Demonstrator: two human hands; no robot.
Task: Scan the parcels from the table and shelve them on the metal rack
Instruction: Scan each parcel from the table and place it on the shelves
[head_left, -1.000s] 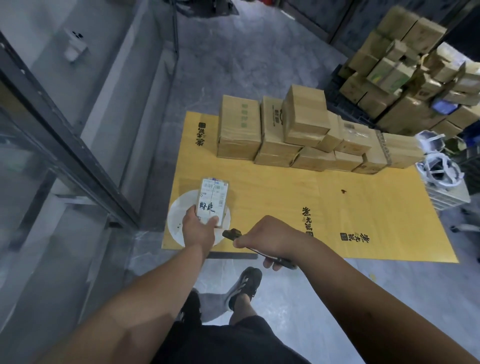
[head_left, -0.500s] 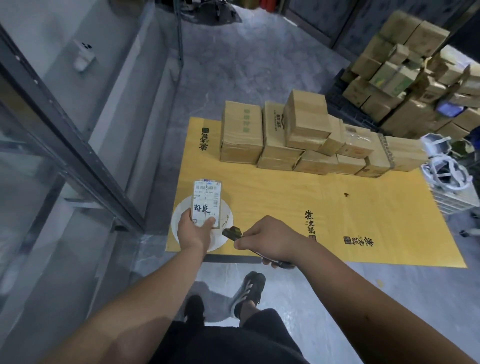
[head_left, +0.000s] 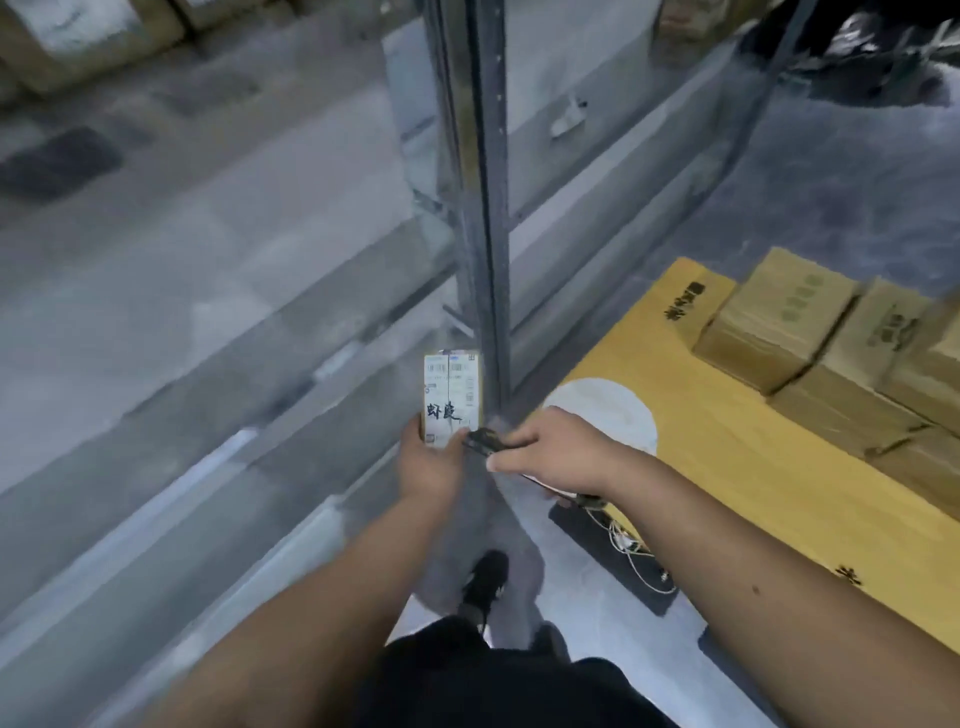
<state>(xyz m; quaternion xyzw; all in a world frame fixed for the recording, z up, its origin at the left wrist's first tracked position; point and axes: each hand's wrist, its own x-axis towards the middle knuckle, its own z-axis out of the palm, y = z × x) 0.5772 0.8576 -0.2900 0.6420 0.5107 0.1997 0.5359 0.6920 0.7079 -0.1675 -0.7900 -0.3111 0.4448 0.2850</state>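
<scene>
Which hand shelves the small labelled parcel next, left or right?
Left. The left hand already grips the small white-labelled parcel nearest the grey metal rack; the right hand is occupied holding the dark handheld scanner.

Dim, cool indoor light, flat and without strong glare. Heavy motion blur smears the metal rack (head_left: 485, 208) and the floor to the left; the upper corners are soft. The wide lens bends straight edges outward. The forearms show fairly sharp.
</scene>
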